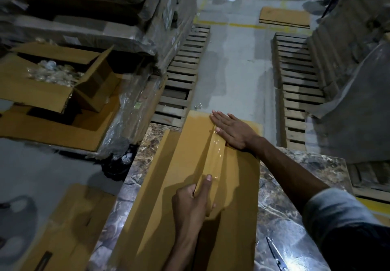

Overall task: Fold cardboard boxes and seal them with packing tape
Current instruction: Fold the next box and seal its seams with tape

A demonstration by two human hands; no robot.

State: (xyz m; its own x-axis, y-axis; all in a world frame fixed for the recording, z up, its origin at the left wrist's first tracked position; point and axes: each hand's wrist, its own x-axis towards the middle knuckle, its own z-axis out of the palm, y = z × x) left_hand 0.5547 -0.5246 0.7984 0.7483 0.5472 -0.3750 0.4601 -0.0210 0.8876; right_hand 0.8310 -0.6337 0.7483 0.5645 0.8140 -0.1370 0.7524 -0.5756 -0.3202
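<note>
A tan cardboard box [164, 186] lies flat along the marble-patterned table [285, 196], its far end jutting past the table's edge. A glossy strip of clear packing tape [213, 154] runs down its centre seam. The right hand [232, 131] presses flat with straight fingers beside the tape's far end, while the left hand [190, 205] grips the near end, index finger laid along it.

Brown cardboard box [238, 186] lay lengthwise on the marbled table top [278, 218], with its far end overhanging the edge. Top flaps were closed. A glossy strip of clear packing tape [213, 156] ran along the centre seam.
</note>
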